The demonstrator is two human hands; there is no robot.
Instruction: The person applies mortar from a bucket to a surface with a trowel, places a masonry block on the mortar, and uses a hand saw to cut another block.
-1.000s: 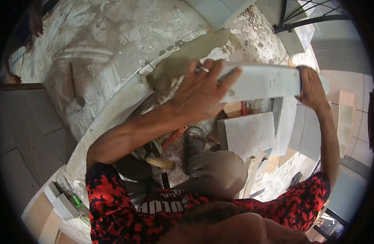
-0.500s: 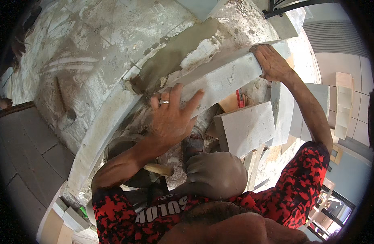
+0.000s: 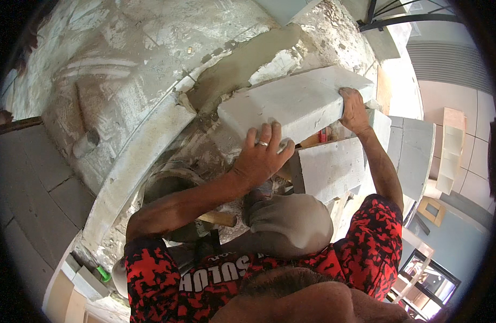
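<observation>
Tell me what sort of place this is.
Most likely a building site where a wall is being laid: both hands hold a large white rectangular masonry block over a strip of wet grey mortar, with more white blocks stacked nearby.

Over the last second the white block (image 3: 293, 102) has tipped from level to slanting — its far end up toward 2 o'clock — while the left hand (image 3: 261, 156) slid from its top face to the near lower edge.
</observation>
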